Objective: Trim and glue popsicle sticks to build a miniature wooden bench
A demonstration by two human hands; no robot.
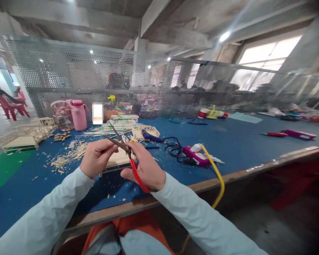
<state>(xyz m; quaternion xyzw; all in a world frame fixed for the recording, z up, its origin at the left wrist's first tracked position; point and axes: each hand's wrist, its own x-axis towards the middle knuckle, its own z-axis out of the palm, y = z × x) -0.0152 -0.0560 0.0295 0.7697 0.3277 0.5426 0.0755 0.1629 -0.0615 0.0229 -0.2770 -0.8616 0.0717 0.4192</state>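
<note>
My right hand point(149, 168) holds red-handled scissors point(135, 171), their blades apart and pointing up and to the left. My left hand point(98, 156) is closed in a pinch beside the lower blade; what it holds is too small to make out. Beneath both hands lies a flat piece made of pale wooden sticks point(118, 160) on the blue table. Behind the blades are loose short sticks and a small stick frame point(152, 130).
Wood scraps point(62, 161), peanuts point(61, 136) and stick models point(25, 136) are at left. Further back stand a pink bottle point(79, 118) and bundled sticks point(122, 120). A blue glue gun point(152, 137), a purple power strip point(196, 156) and a yellow cable point(215, 170) lie right.
</note>
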